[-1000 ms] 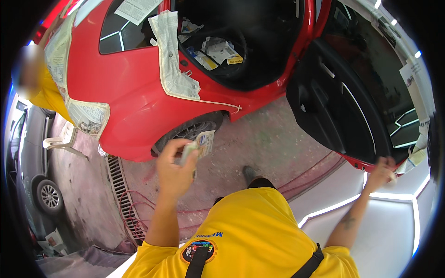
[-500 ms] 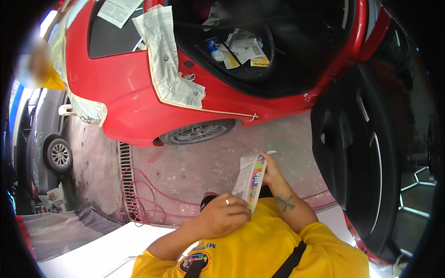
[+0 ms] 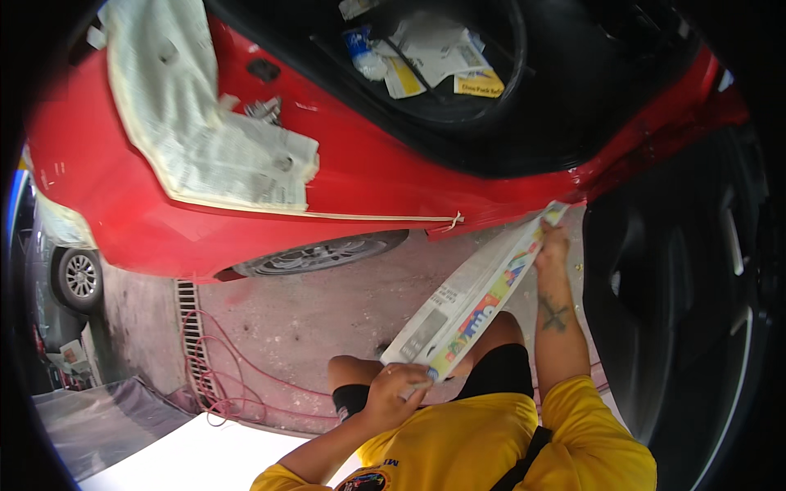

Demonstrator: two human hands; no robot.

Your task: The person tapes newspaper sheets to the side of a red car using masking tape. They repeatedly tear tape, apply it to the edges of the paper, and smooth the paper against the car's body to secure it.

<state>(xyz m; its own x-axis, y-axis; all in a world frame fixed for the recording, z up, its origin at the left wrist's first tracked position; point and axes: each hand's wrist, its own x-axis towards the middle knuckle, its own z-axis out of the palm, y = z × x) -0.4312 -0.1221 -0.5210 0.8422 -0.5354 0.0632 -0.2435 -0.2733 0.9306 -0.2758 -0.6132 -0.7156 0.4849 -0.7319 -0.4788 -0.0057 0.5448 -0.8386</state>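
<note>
A long folded strip of newspaper (image 3: 471, 299) stretches between my two hands, slanting up to the right, with coloured print along one side. My left hand (image 3: 399, 396) pinches its lower end, close to my lap. Up at the other end, my right hand (image 3: 553, 245) grips the strip just below the red car's (image 3: 360, 188) lower body edge by the door opening. Newspaper masking (image 3: 188, 139) is taped over the panel beside that opening. From it a thin line of tape (image 3: 368, 217) runs along the body above the wheel (image 3: 315, 255), its loose end curled.
The open black car door (image 3: 655, 286) stands on my right. Inside the car lie papers (image 3: 438, 57) near a steering wheel. A red hose (image 3: 237, 360) coils over a floor drain grate (image 3: 190, 327). Another car's wheel (image 3: 79, 278) shows at left.
I have moved closer to the red car. The newspaper strip is now stretched out longer, my right hand having carried its upper end up and right, away from my left hand.
</note>
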